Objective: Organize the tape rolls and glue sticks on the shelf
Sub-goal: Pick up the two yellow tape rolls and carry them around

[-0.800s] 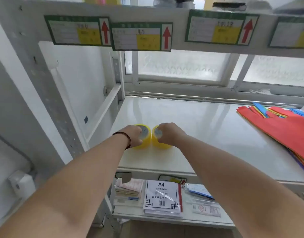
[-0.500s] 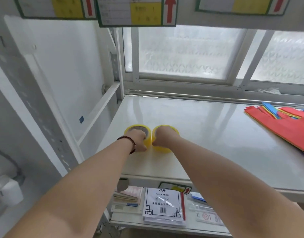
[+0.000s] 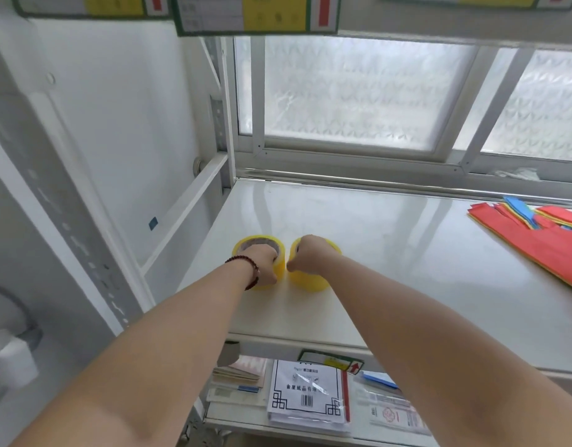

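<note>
On the white shelf [image 3: 391, 253], toward its left front, I have two yellow tape rolls standing flat on their faces, side by side and almost touching: the left tape roll [image 3: 280, 264] under my left hand [image 3: 263, 262] and the right tape roll [image 3: 309, 280] under my right hand [image 3: 305, 254]. Both hands are curled down over the roll tops, fingers seemingly hooked into or over the cores, each closed on its own roll; I read that as a top grip chosen so the rolls can be slid or set down without tipping. Holding one per hand lets me square the pair against each other, which I judge is the point here: a neat row starting near the shelf's left end. The left roll's core is partly visible at 12 o'clock of my knuckles; the right roll's core is hidden by the hand. A dark bead bracelet [image 3: 250, 267] sits on my left wrist. I see no glue sticks anywhere in view, so that half of the job looks undone. Outward from the rolls, at about 3 o'clock and well apart, a fanned stack of coloured paper sheets [image 3: 536, 240], mostly red, lies at the shelf's right end. Nothing else stands on this shelf. At 6 o'clock, the lower shelf [image 3: 239, 417] holds a wrapped pack of paper [image 3: 307, 395] and some booklets [image 3: 239, 375] beside it.
</note>
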